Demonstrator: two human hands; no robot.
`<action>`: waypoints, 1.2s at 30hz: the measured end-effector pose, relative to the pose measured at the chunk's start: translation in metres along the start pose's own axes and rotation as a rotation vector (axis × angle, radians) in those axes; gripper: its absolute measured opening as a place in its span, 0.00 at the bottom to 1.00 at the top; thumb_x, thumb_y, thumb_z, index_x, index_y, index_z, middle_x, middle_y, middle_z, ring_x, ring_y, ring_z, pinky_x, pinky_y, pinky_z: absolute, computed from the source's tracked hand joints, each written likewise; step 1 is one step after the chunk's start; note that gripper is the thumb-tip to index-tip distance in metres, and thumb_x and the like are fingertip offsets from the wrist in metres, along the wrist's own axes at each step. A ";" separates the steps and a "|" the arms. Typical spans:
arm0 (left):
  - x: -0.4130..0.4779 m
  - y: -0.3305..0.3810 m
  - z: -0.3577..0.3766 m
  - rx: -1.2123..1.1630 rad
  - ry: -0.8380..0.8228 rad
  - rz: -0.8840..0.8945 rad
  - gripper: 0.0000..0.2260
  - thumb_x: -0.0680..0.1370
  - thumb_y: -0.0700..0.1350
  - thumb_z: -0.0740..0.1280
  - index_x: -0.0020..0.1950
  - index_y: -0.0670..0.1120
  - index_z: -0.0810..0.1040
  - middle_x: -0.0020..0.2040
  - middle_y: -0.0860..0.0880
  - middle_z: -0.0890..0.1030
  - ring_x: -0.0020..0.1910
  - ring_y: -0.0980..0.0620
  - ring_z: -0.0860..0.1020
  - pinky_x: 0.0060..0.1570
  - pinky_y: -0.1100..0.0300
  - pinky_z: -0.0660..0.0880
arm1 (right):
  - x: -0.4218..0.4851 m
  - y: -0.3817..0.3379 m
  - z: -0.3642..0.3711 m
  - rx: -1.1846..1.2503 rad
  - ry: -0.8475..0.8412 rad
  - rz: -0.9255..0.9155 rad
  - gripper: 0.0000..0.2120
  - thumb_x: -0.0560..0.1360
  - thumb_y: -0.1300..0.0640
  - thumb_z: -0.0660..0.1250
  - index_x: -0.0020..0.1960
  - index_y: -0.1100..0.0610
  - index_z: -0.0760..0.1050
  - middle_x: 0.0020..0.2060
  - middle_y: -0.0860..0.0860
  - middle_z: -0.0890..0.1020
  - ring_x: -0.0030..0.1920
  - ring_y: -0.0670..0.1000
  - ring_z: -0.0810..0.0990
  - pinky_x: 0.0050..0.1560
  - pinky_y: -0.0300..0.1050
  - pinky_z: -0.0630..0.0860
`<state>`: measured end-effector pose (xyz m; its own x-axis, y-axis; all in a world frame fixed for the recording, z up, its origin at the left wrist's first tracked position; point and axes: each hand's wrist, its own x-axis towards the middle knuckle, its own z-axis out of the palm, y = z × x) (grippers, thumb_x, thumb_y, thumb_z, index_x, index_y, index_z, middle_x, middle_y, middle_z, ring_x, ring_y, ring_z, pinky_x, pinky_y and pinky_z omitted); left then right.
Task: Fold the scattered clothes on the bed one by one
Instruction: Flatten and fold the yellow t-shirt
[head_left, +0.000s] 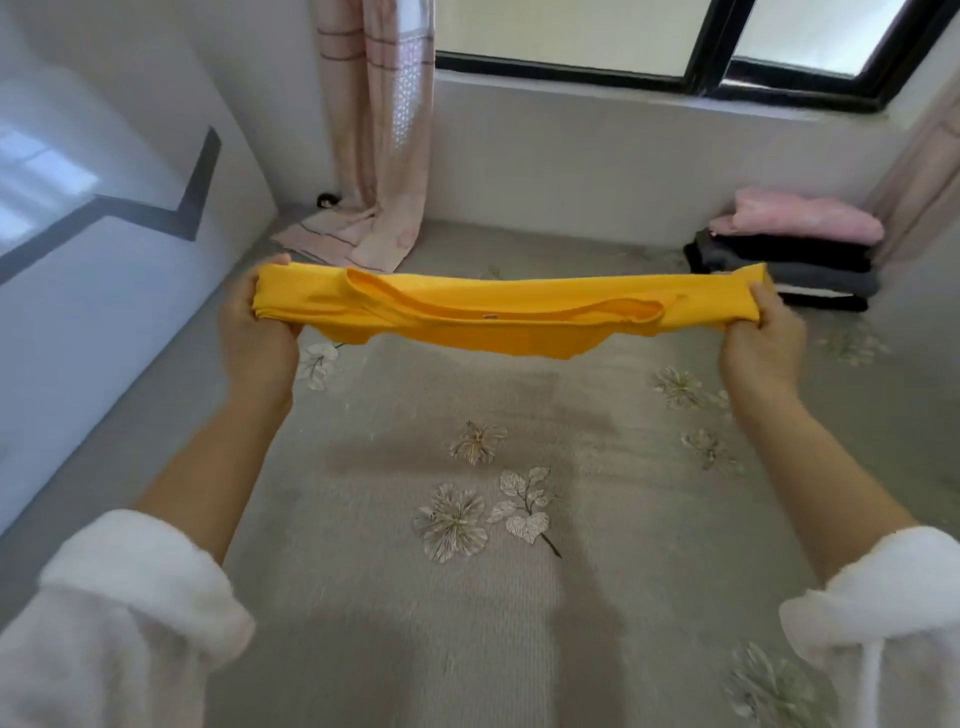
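Nearly finished: folded pile (789, 249) sits at bed (363, 597) far corner, left hand (260, 317) and right hand (761, 332) fingers clamped on yellow shirt (493, 312) ends, only this piece visibly left.

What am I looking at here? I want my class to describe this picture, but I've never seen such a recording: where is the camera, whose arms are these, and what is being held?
There is no machine here. The single picture comes from a wide-angle camera worn on a person's head, looking forward and down, so the two arms in white fluffy sleeves are the wearer's own. The left hand and the right hand each grip one end of a yellow garment, holding it stretched out in the air above the bed. The bed has a grey cover with a flower pattern. At its far right sits a stack of folded clothes, pink on top and dark pieces beneath. A pink curtain hangs at the far left, beside a dark-framed window.
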<state>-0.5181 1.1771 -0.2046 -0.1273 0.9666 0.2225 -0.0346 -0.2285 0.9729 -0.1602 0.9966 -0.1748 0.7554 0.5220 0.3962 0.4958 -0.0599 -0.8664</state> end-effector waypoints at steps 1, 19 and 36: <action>-0.010 -0.018 -0.011 0.081 -0.028 0.012 0.18 0.78 0.34 0.58 0.60 0.52 0.77 0.55 0.47 0.79 0.51 0.54 0.77 0.51 0.58 0.77 | -0.013 0.013 -0.001 -0.047 -0.037 -0.005 0.18 0.69 0.67 0.53 0.53 0.68 0.76 0.45 0.62 0.78 0.41 0.49 0.72 0.38 0.46 0.65; -0.225 -0.312 -0.199 1.221 -0.739 -0.517 0.21 0.78 0.36 0.63 0.71 0.46 0.71 0.77 0.34 0.51 0.74 0.34 0.57 0.72 0.45 0.58 | -0.311 0.276 0.011 -0.915 -0.979 0.318 0.25 0.78 0.63 0.62 0.74 0.58 0.64 0.77 0.61 0.52 0.75 0.62 0.57 0.72 0.55 0.59; -0.326 -0.307 -0.132 1.572 -1.218 -0.332 0.10 0.76 0.43 0.58 0.54 0.54 0.74 0.53 0.54 0.75 0.59 0.51 0.72 0.65 0.48 0.55 | -0.430 0.267 0.061 -0.690 -1.280 0.515 0.03 0.74 0.59 0.63 0.41 0.54 0.70 0.42 0.55 0.80 0.46 0.55 0.78 0.41 0.46 0.69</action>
<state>-0.5964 0.9168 -0.5839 0.3307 0.6545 -0.6800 0.9025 -0.4300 0.0250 -0.3784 0.8081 -0.5946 0.2194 0.6569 -0.7214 0.6730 -0.6372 -0.3755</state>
